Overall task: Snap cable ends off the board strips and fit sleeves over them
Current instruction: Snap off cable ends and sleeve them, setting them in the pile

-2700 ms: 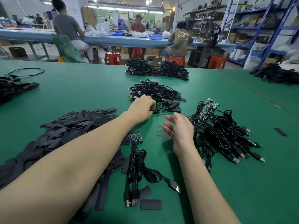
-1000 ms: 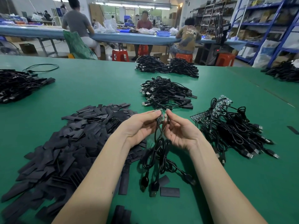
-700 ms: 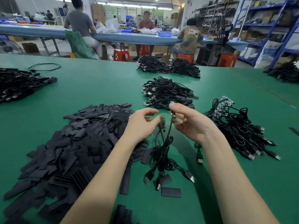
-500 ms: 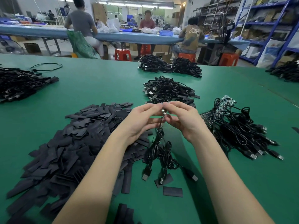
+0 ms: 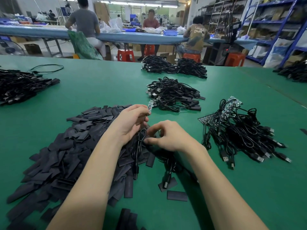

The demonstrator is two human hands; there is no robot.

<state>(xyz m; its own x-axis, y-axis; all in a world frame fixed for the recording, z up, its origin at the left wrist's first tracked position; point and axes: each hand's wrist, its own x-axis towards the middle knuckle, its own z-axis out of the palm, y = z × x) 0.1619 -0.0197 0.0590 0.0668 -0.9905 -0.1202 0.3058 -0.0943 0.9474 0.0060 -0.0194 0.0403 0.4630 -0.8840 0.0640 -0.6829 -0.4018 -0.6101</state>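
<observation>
Along the bottom edge, loose sleeves [image 5: 177, 195] lie on the green table [image 5: 99, 90], flat black strips. Lower left to centre: sleeve pile [image 5: 54, 161], thin, light, likely soft and slippery; best pinched by an open end. Centre: right hand [image 5: 167, 136], fingers curled down at the pile's edge, apparently pinching a sleeve, though what it grips cannot be told for certain. Just above and left: left hand [image 5: 131, 121], thumb and forefinger pinching a cable [image 5: 138, 146] just below its board end [image 5: 150, 105], which stands upright above the fingers; cable limp, hanging in a loop to its plug [image 5: 135, 171] over the pile. Board end small, thin, probably brittle at the solder joints; hold by the edges or the wire beneath, not the components. Centre right: unsnapped strips [image 5: 221, 112] with cables attached, in a tangle. Above centre: sleeved cables [image 5: 172, 95], heaped. Further: more cable heaps at upper centre [image 5: 172, 67], far left [image 5: 18, 85] and far right. Top of frame: people seated at a blue bench [image 5: 132, 37]; shelving [image 5: 269, 22] at upper right. Writing: one seated person's shirt back [image 5: 196, 34] carries print, partly readable as "OWN"; nothing else legible.
</observation>
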